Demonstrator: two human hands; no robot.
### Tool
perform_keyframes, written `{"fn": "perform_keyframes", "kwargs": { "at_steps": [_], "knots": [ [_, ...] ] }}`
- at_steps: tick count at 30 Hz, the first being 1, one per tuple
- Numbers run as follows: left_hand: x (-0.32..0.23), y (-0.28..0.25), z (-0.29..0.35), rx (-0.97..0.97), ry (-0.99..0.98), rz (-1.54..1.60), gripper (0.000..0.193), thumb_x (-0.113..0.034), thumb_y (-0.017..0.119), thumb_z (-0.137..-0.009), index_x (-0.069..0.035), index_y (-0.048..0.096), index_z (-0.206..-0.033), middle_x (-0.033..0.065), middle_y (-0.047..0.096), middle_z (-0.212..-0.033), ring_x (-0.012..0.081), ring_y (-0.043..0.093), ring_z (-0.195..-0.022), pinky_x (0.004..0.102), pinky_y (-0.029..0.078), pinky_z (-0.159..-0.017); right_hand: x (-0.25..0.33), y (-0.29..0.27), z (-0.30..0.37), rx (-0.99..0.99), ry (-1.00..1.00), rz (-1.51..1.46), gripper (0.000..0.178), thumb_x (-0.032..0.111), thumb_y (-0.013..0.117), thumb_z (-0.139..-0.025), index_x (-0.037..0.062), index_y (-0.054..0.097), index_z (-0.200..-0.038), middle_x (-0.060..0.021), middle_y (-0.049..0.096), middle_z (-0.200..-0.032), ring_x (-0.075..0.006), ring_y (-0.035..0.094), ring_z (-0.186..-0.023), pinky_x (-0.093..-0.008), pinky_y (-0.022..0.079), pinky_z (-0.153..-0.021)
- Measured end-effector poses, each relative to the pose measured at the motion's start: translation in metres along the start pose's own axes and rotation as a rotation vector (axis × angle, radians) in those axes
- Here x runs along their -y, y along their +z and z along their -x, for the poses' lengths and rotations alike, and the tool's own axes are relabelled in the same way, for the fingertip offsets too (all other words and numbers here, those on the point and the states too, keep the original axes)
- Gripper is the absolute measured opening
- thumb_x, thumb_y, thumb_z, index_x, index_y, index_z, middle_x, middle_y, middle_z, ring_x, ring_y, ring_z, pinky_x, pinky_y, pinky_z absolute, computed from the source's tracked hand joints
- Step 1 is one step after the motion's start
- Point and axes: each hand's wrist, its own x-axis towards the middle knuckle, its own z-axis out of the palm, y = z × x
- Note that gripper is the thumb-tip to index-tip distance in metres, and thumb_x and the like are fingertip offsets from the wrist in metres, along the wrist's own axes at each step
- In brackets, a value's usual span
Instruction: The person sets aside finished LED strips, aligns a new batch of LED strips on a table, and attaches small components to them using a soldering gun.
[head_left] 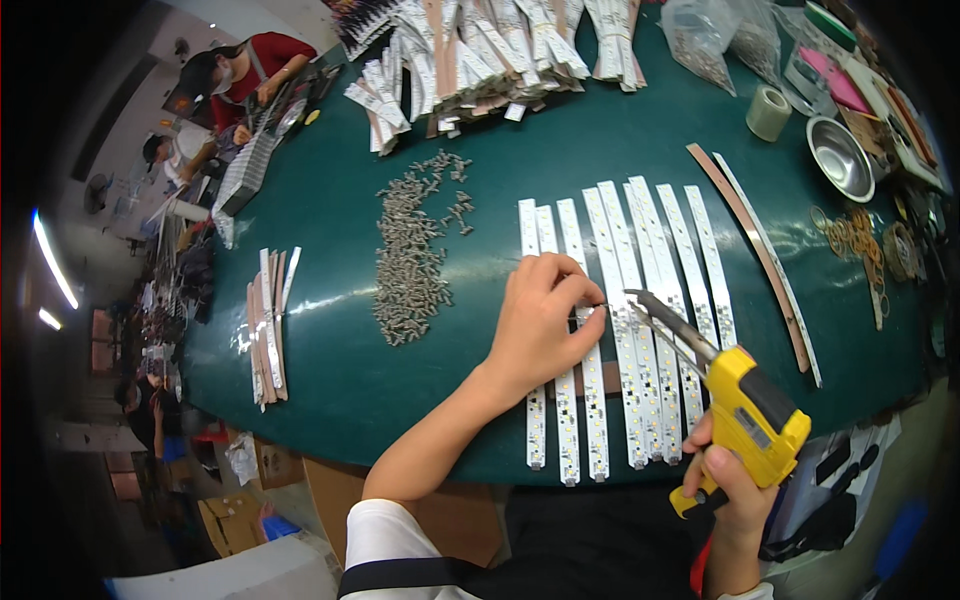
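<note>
My right hand (735, 480) grips a yellow and black soldering gun (765, 410) by its handle, the fingers wrapped round it. Its thin tip points left, over the row of white LED strips (640, 400) laid side by side on the green table (330, 330). Close by the tip, my left hand (548, 310) is above the strips at the left of the row, thumb and forefinger pinched together. What the pinch holds is too small to make out. Left of that hand lies a long pile of small metal parts (408, 270).
Stacked LED strips (480, 60) fill the far side. Two long strips (765, 260) lie at right, near a metal bowl (840, 158), a tape roll (768, 112) and rubber bands (850, 235). A small strip bundle (268, 330) lies left. Another person (265, 70) works at far left.
</note>
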Motion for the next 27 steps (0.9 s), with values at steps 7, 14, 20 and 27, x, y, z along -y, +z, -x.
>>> {"fn": "perform_keyframes", "kwargs": {
  "at_steps": [7, 14, 20, 27],
  "knots": [
    [0.008, -0.019, -0.004, -0.006, -0.064, 0.05, 0.013, -0.01, 0.069, -0.076, -0.004, 0.066, -0.087, 0.0081, 0.06, -0.089, 0.0232, 0.056, -0.084, 0.0343, 0.045, -0.076, 0.001, -0.012, 0.001, -0.037, -0.154, -0.032, 0.051, 0.005, 0.059, -0.078, -0.0111, 0.043, -0.125, -0.019, 0.056, -0.089, -0.019, 0.058, -0.062, -0.0236, 0.05, -0.044],
    [0.103, -0.098, -0.039, -0.222, -0.373, -0.158, 0.015, -0.012, 0.064, -0.082, -0.001, 0.067, -0.092, 0.0059, 0.065, -0.077, 0.0111, 0.059, -0.069, 0.0256, 0.048, -0.065, 0.007, -0.022, 0.004, -0.062, -0.197, -0.073, 0.053, 0.005, 0.058, -0.079, -0.0095, 0.041, -0.127, -0.0182, 0.055, -0.089, -0.0187, 0.057, -0.073, -0.0222, 0.051, -0.042],
    [0.141, -0.08, -0.073, -0.065, -0.249, -0.288, 0.012, -0.013, 0.063, -0.078, -0.003, 0.066, -0.083, 0.0108, 0.065, -0.079, 0.0262, 0.063, -0.076, 0.0372, 0.051, -0.071, 0.008, -0.019, 0.007, -0.035, -0.199, -0.072, 0.052, 0.005, 0.058, -0.079, -0.0093, 0.042, -0.126, -0.0177, 0.055, -0.089, -0.0189, 0.058, -0.073, -0.0227, 0.051, -0.043],
    [0.155, -0.069, -0.082, 0.011, -0.416, -0.404, 0.015, -0.017, 0.066, -0.073, -0.004, 0.065, -0.08, 0.0115, 0.064, -0.083, 0.0311, 0.063, -0.08, 0.041, 0.051, -0.072, 0.009, -0.023, 0.012, -0.043, -0.18, -0.041, 0.053, 0.007, 0.059, -0.079, -0.0097, 0.043, -0.126, -0.0176, 0.056, -0.09, -0.0192, 0.058, -0.072, -0.0231, 0.05, -0.045]
  ]
}}
